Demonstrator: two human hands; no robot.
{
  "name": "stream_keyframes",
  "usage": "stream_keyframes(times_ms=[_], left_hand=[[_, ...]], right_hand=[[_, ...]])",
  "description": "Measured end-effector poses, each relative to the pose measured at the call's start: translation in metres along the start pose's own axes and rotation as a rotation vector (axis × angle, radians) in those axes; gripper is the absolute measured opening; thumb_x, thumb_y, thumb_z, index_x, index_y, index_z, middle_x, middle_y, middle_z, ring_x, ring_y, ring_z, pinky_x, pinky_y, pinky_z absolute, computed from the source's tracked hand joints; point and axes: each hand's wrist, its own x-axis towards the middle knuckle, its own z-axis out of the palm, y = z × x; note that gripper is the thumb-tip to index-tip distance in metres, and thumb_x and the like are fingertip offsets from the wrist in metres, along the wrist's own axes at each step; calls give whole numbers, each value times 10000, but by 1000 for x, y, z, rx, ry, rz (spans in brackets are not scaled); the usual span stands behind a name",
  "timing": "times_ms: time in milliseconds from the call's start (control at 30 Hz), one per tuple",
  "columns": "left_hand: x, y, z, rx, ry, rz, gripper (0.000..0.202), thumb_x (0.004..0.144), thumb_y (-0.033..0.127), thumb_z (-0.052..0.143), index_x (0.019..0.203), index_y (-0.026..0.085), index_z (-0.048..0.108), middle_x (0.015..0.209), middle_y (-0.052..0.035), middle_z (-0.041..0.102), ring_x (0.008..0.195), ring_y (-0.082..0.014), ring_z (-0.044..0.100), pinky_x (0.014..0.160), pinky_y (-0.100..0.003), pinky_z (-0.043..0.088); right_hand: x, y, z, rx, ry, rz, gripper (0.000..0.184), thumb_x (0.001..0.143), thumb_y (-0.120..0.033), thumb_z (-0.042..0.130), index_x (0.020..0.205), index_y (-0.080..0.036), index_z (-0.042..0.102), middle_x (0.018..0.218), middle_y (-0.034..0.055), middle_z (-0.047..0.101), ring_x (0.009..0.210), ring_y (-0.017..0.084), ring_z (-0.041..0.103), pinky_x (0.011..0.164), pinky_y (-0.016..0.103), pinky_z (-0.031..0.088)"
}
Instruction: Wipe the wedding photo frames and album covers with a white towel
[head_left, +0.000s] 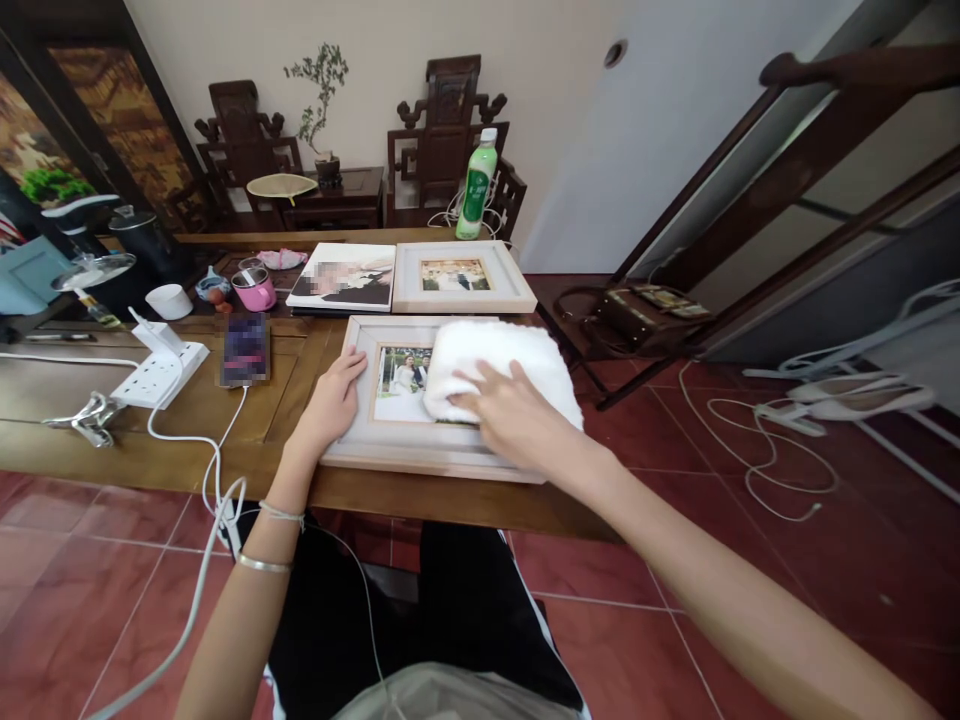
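Observation:
A pale wooden picture frame (420,455) lies face up near the table's front edge. Inside its wide mat is a photo (397,380) of a couple in wedding clothes. My left hand (334,398) rests on the frame's left rim, its fingers stretched out. On the right half of the frame lies a folded white fluffy cloth (499,350), which hides part of the photo and the far right corner. My right hand (510,410) presses down on this cloth from above with its fingers spread.
Behind are a second frame (517,285), a photo panel (345,295) and a green bottle (476,190). To the left sit a phone (245,350), a power strip (161,372) with cables and a pink mug (255,290). A bag (645,318) sits on a chair at right.

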Motion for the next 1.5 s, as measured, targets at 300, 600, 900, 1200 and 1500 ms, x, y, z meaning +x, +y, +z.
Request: stream_keyframes(times_ms=[300,600,900,1200,1500], left_hand=[[-1,-1,-1,11,-31,24,463,867,114,339,1276,99,557,1380,-133,522,1374,-251,360,1152,-462,284],[-1,-2,-3,-1,-52,37,448,883,133,339,1272,116,561,1386,-128,516,1380,-249,351,1145,-471,291],[-1,-2,2,-6,-4,2,448,869,109,347,1246,127,588,1361,-115,545,1362,-251,383,1146,-469,298],[0,1,3,-16,14,-5,451,868,100,339,1243,112,588,1352,-116,553,1358,-248,389,1147,-455,304],[-1,8,-6,-72,-14,-31,409,893,144,351,1191,162,630,1336,-76,574,1358,-234,391,1142,-438,316]], right_hand=[[-43,-41,-6,230,-60,-125,680,673,47,380,1270,-203,588,1492,77,382,1401,345,233,1085,625,236],[51,29,22,60,150,62,666,728,-4,447,1382,-127,452,1530,175,273,1410,363,186,1092,609,201],[36,15,8,-2,-7,-61,626,727,27,410,1311,-151,548,1496,137,362,1352,388,293,1022,651,270],[-39,-54,-19,209,-158,-244,673,681,41,433,1282,-224,583,1486,120,382,1366,401,290,1037,647,294],[16,-68,-11,190,-86,-274,593,735,18,390,1279,-132,572,1463,127,419,1379,381,265,1087,597,246]])
